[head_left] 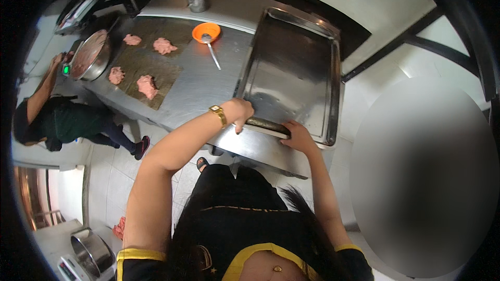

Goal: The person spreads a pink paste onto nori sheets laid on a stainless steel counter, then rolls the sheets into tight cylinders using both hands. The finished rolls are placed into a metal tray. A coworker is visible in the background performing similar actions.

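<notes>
A dark greenish-brown roll (266, 124) lies along the near rim of a large metal tray (291, 75), which stands on a steel table. My left hand (238, 113) closes around the roll's left end, thumb pointing down over the near side. My right hand (300, 138) has its fingers bent around the right end. What the roll is made of and what it contains cannot be made out. Left of the tray, an orange bowl (205, 32) has a metal spoon (212, 52) resting in it, its handle sticking out toward me.
Several pink minced-meat mounds (147, 87) lie on dark brown sheets (174, 75) at the left. Beyond them stand a metal bowl (92, 62) of pink mince and a metal pitcher (198, 0). A co-worker (67, 117) reaches toward the bowl. A steel pot (92, 252) sits lower left.
</notes>
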`<act>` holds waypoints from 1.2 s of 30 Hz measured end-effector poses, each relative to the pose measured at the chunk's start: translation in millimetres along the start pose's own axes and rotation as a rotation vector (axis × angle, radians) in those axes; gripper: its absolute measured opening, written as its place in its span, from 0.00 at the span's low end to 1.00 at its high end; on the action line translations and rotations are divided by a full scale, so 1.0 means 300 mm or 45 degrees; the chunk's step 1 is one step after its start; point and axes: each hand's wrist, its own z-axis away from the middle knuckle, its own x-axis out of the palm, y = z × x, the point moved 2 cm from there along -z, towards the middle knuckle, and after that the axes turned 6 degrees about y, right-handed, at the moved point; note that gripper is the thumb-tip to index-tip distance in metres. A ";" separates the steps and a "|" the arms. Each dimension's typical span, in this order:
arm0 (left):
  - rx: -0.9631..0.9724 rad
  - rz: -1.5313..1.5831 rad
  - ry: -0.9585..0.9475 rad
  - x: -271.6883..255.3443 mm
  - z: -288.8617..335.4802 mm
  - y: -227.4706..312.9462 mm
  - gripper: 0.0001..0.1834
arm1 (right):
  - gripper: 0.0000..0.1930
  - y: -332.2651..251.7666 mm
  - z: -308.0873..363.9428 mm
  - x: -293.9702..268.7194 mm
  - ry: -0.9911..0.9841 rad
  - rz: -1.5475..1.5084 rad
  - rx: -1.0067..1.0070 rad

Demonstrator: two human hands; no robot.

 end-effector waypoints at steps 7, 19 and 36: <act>0.019 -0.001 -0.009 0.005 0.009 -0.013 0.26 | 0.34 -0.038 0.012 -0.102 -0.007 -0.003 -0.081; 0.130 0.580 0.915 0.070 0.427 -0.381 0.31 | 0.40 -0.140 -0.095 0.033 -0.047 -0.200 -0.049; 0.055 0.953 0.980 0.359 0.705 -0.484 0.15 | 0.42 -0.200 -0.104 0.039 0.231 -0.316 0.057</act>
